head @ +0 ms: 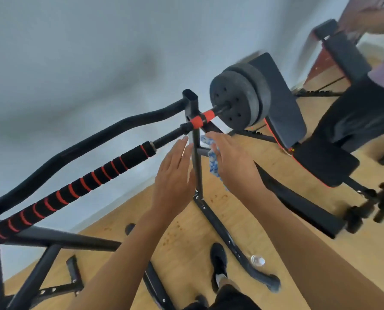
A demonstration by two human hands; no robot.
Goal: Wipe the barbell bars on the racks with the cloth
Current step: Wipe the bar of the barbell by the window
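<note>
While the barbell bar point(128, 158) lies across the rack upright point(196, 162), its long axis running from near left up to the weight plates point(238, 99) at far right, no wiping contact shows yet; the right hand point(233, 162) clasps the blue-white cloth point(212, 157) just below the bar; the left hand point(175, 175), fingers straight, holds nothing.

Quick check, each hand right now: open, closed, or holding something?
Left hand: open, fingers straight, beside the rack upright, holding nothing.
Right hand: holds the blue-and-white cloth under its fingers; exact grip cannot be told.
</note>
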